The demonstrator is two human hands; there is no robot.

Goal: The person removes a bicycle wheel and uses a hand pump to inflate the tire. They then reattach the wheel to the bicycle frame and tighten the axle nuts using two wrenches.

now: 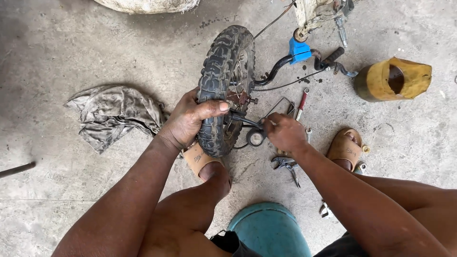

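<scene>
Concrete floor (71,47), grey, stained, oil spots near 12 o'clock. Small knobby wheel (223,90) stands on edge at centre, long axis running 12 to 6, slightly tilted toward 1 o'clock, hub and spokes facing 3 o'clock. Black handlebar with blue clamp (299,50) lies just beyond at 1 o'clock. Dirty rag (114,114) crumpled at 9 o'clock, well apart from wheel. Blue drum-like seat (269,231) at 6 o'clock. Cut yellow container (392,78) on its side at 2 o'clock.

Left hand (188,121) comes in from 7 o'clock, palm on tyre tread, thumb over the top, fingers clamped around the tyre. Right hand (284,133) comes in from 5 o'clock, fingers pinched together on a slim tool at the axle end; can't tell what tool. Pliers (285,164) on floor just below that hand. Red-handled screwdriver (302,102) near 2 o'clock. Sandalled feet either side of the wheel.
</scene>
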